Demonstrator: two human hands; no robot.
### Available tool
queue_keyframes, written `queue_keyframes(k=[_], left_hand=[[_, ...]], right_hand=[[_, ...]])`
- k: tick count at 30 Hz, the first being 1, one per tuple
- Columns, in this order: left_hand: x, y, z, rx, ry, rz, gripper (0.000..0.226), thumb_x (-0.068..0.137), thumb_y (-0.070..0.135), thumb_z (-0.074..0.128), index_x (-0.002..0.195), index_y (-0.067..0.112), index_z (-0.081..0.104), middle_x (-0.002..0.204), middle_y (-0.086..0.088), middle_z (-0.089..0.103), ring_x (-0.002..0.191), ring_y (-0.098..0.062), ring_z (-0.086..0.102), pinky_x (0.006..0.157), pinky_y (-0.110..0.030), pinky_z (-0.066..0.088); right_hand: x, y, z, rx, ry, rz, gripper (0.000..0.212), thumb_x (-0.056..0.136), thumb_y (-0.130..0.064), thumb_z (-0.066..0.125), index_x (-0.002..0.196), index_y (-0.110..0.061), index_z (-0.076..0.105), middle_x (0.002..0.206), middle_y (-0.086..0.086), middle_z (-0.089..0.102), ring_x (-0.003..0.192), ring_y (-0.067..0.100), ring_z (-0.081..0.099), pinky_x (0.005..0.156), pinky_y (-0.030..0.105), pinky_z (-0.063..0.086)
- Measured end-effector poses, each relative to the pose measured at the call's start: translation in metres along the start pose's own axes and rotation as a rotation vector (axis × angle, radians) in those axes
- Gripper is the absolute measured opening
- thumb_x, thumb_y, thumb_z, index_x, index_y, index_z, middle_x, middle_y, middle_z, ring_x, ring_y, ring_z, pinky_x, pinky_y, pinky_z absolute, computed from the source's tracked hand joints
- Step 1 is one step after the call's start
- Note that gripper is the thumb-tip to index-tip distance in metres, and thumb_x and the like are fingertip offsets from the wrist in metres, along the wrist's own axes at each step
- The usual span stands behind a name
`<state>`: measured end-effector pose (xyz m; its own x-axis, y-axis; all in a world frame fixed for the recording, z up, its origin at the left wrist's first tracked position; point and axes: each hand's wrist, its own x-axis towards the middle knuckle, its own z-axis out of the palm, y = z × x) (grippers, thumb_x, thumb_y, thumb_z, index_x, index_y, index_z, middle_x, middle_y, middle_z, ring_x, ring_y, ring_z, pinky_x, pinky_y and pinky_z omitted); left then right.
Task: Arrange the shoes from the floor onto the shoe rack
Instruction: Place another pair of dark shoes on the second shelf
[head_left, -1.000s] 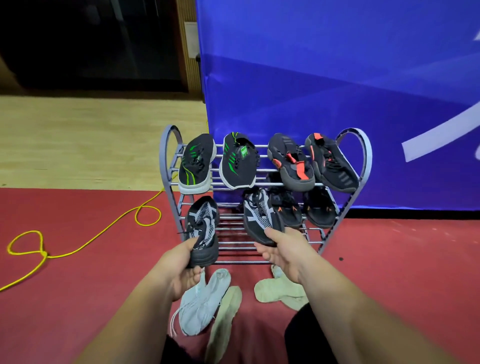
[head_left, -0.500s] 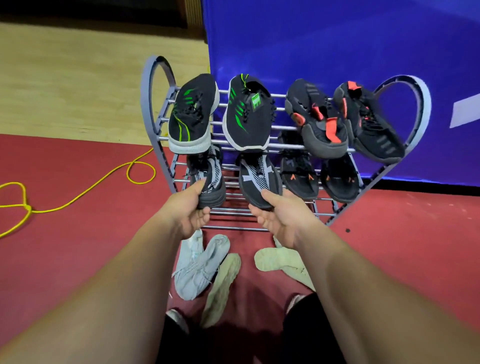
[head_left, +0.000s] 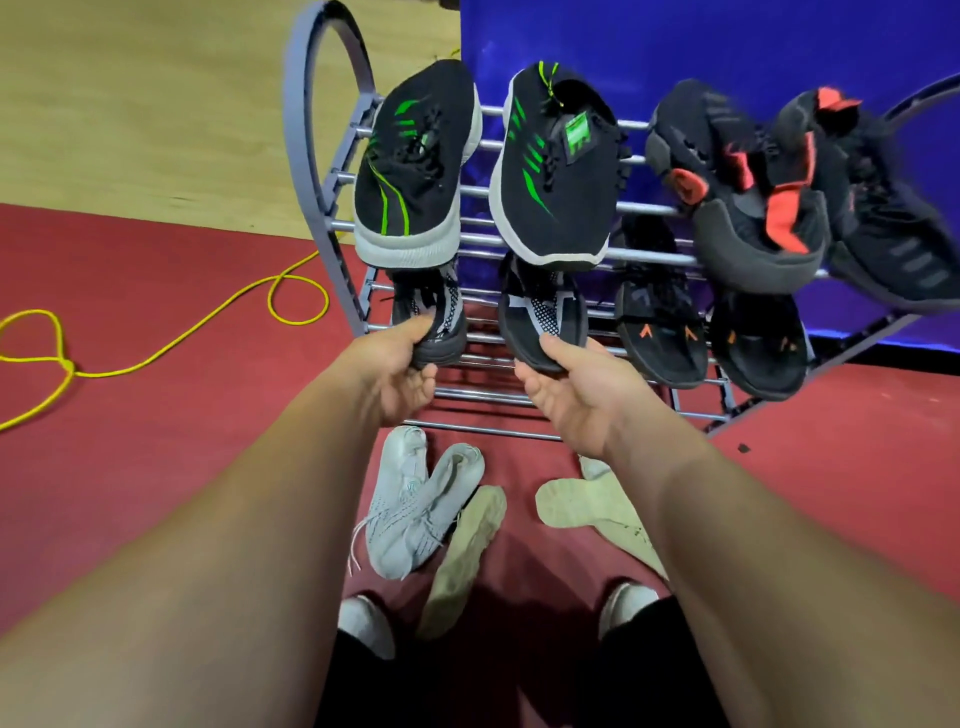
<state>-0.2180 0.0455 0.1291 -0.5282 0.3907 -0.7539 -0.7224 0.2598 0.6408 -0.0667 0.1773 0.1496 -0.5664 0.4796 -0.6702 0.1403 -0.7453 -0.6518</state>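
Observation:
A grey metal shoe rack (head_left: 311, 156) stands before me. Its top shelf carries two black-and-green sneakers (head_left: 415, 171) and two black-and-red sneakers (head_left: 743, 197). On the lower shelf my left hand (head_left: 395, 364) grips the heel of a black-and-grey patterned sneaker (head_left: 441, 317), and my right hand (head_left: 576, 389) grips the heel of its mate (head_left: 545, 317). Both shoes lie on the shelf bars. Two black sandals (head_left: 665, 332) sit to their right. On the red floor below lie a pale grey pair (head_left: 415, 504) and a cream pair (head_left: 587, 504).
A yellow cable (head_left: 171, 343) loops over the red floor at the left. A blue banner (head_left: 675, 41) hangs behind the rack. Wooden flooring (head_left: 130, 104) lies at the far left. My own feet in white shoes (head_left: 363, 623) are near the bottom edge.
Both hands have pushed the two patterned sneakers further in under the top shelf onto the lower shelf. My head has moved closer to the rack and tilted down.

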Motion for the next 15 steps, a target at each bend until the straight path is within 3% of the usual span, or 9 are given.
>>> queue_keyframes(k=[5, 9, 13, 15], left_hand=[[0.015, 0.000, -0.004, -0.028, 0.020, 0.002, 0.029, 0.085, 0.051, 0.075, 0.091, 0.023, 0.069, 0.057, 0.008, 0.060, 0.047, -0.006, 0.044, 0.041, -0.017, 0.039], [0.020, 0.003, -0.009, -0.110, 0.033, 0.011, 0.039, 0.079, 0.052, 0.081, 0.100, 0.021, 0.071, 0.068, 0.004, 0.062, 0.050, -0.007, 0.050, 0.045, -0.020, 0.045], [0.017, 0.007, -0.010, -0.165, 0.011, 0.020, 0.046, 0.084, 0.055, 0.075, 0.113, 0.019, 0.071, 0.073, 0.005, 0.067, 0.058, -0.007, 0.053, 0.058, -0.020, 0.048], [0.010, 0.008, -0.010, -0.131, -0.012, -0.005, 0.051, 0.082, 0.061, 0.073, 0.105, 0.016, 0.069, 0.073, 0.005, 0.068, 0.063, -0.009, 0.055, 0.063, -0.021, 0.047]], right_hand=[[0.012, 0.003, 0.012, 0.025, -0.007, 0.020, 0.020, 0.098, -0.004, 0.065, 0.111, -0.019, 0.067, 0.115, 0.010, 0.074, 0.091, 0.026, 0.074, 0.066, 0.023, 0.055], [0.021, 0.005, 0.019, 0.113, -0.006, 0.026, 0.023, 0.098, 0.005, 0.060, 0.110, -0.013, 0.068, 0.112, 0.010, 0.074, 0.095, 0.025, 0.073, 0.066, 0.021, 0.059], [0.026, 0.013, 0.017, 0.167, -0.023, 0.055, 0.024, 0.095, 0.012, 0.060, 0.116, 0.002, 0.067, 0.116, 0.016, 0.074, 0.109, 0.026, 0.072, 0.094, 0.031, 0.059], [0.026, 0.017, 0.015, 0.061, -0.007, 0.109, 0.025, 0.095, 0.001, 0.067, 0.119, 0.006, 0.065, 0.115, 0.021, 0.074, 0.100, 0.029, 0.076, 0.091, 0.034, 0.061]])
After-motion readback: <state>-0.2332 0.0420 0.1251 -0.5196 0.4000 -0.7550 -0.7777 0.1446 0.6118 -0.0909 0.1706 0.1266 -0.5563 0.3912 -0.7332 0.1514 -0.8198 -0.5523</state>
